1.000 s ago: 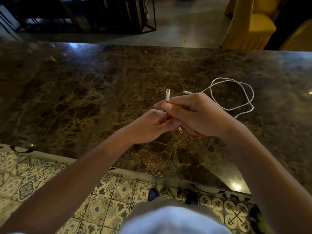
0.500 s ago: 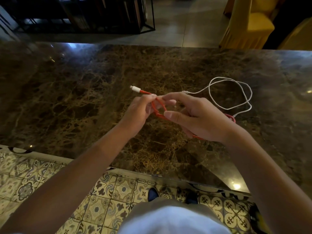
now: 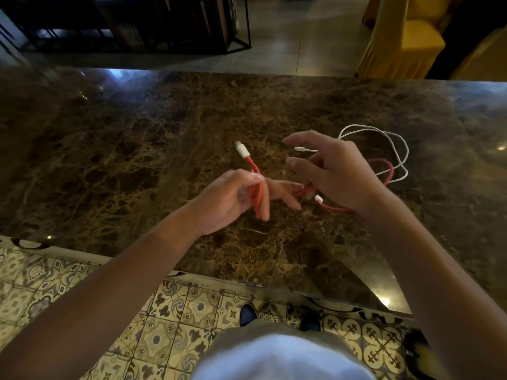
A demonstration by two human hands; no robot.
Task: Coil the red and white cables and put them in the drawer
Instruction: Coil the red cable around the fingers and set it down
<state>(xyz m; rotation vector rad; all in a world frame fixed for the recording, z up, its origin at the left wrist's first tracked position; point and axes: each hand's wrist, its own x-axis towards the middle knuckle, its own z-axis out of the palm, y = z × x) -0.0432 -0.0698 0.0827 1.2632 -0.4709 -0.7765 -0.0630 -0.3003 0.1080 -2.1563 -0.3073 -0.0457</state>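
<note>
Red cable (image 3: 256,187) runs doubled through my left hand (image 3: 233,198), where my thumb and curled fingers (image 3: 263,204) pinch its strands together above the marble counter (image 3: 137,149). Its white plug (image 3: 242,150) sticks up past my thumb, pointing away from me. From that grip the cable crosses to my right hand (image 3: 337,174), passing beneath the palm; whether those fingers actually hold it I cannot tell, since the hand hides the contact. What I do see is my right fingers spread apart and loosely bent, the index reaching forward and the thumb below it. A second white plug (image 3: 318,199) of the red cable lies just under that palm, and a red loop shows beyond my right wrist, on the counter. White cable (image 3: 395,149) lies in a loose loop on the counter behind my right hand, overlapping the red loop, with its small connector (image 3: 299,149) showing between my index and thumb. Nearer me, the counter edge gives way to a patterned tile floor (image 3: 68,283). Across the counter stands a yellow chair (image 3: 403,37).
</note>
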